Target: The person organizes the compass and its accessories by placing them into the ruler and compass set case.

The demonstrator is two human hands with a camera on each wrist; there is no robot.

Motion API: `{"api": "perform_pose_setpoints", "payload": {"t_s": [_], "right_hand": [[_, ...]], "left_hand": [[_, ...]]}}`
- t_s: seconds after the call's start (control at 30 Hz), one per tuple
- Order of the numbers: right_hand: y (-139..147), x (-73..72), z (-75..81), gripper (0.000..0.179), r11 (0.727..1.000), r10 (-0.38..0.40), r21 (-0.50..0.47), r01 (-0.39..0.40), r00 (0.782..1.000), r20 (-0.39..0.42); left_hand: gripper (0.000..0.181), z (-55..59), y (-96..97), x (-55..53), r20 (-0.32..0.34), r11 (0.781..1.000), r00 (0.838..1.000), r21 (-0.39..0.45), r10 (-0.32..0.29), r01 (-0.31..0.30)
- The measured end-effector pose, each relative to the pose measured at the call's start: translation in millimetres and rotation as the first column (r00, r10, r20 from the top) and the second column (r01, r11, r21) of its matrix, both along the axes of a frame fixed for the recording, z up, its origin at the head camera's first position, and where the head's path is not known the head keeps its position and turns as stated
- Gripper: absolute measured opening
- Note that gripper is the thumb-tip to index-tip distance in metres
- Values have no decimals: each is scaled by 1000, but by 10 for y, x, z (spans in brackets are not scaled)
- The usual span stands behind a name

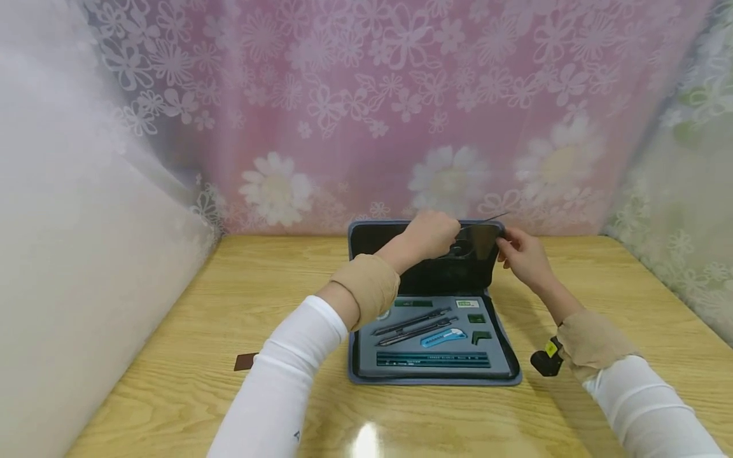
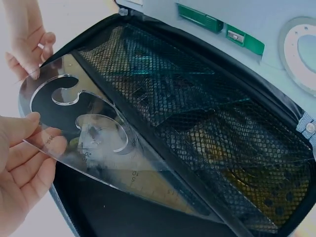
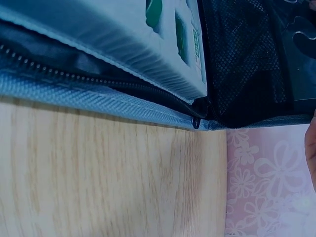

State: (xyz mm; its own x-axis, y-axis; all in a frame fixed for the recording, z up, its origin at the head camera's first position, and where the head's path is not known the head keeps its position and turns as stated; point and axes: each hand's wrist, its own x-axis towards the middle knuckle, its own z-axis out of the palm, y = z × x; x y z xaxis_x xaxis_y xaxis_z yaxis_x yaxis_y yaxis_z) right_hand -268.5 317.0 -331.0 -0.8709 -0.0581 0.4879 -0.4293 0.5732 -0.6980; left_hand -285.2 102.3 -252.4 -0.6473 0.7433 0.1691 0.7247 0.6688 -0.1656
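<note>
My left hand pinches a clear French curve by its edge, thumb on one face and fingers behind. The curve's far part reaches under the dark band of the mesh pocket, inside the raised lid of a blue zip case. My right hand grips the lid's upper right corner between thumb and fingers, and some of its fingers show at the edge of the right wrist view. Other flat drawing tools lie behind the mesh, partly hidden.
The grey foam insert holds two dark compass-like tools, a light blue utility knife, dark green pencils and small green pieces. Right of the case sits a black and yellow object; left, a brown flat piece. A floral curtain hangs behind the table.
</note>
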Motion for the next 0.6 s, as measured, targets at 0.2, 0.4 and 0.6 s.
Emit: {"api": "perform_pose_setpoints", "payload": {"t_s": [0.2,0.4,0.6], "right_hand": [[-18,6,9,25,1000,7,-10,-6,999,32],[-21,-2,8,23,999,26,-21,-25,999,20],[-10,9,32,21,1000,25,-1,-25,1000,14]], "left_hand": [[10,-113,64,-39,68,998,998,-61,20,-16],[12,-162,134,-16,65,991,994,-98,93,-86],[16,-158,209,36,43,986,990,-101,136,-131]]}}
